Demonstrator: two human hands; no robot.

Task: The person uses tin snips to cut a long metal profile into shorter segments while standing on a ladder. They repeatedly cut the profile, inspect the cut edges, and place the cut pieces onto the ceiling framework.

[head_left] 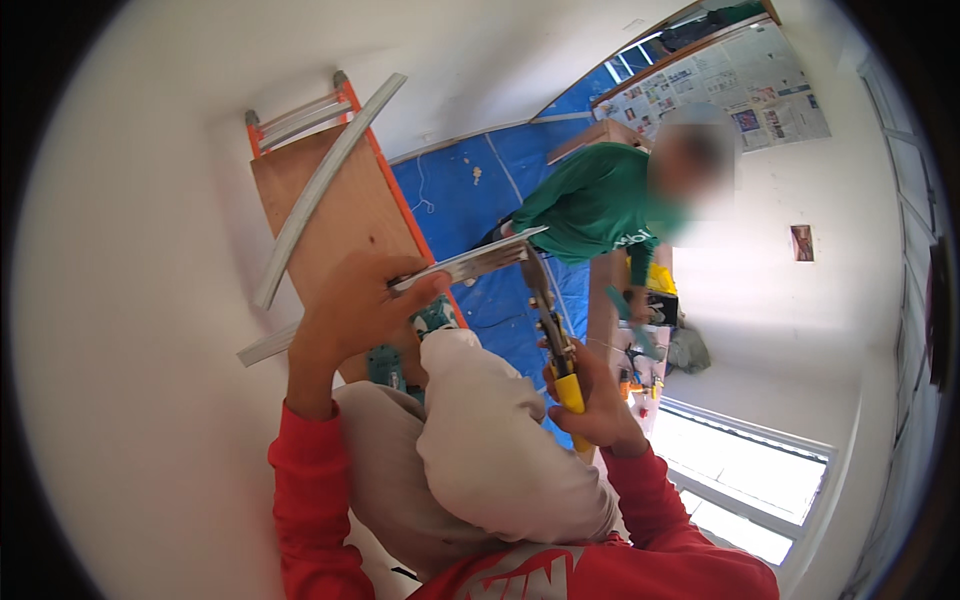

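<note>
My left hand (350, 300) grips a thin silvery metal channel (480, 262), thumb on the near side and fingers over the far side. A length of similar metal comes out to the left behind my wrist and looks like the same piece. My right hand (598, 400) is closed round the yellow handles of a pair of tin snips (545, 310). The snips' jaws point away from me and meet the channel close to its right end. Whether the blades are spread or closed on the metal is too small to tell.
Beyond my left hand, a long metal channel (325, 190) lies across a plywood board (365, 235) on an orange ladder (388, 185). Teal power tools (385, 368) sit by my knees. Blue sheeting (440, 190) covers the floor. A person in green (600, 200) works ahead right, near a window (740, 460).
</note>
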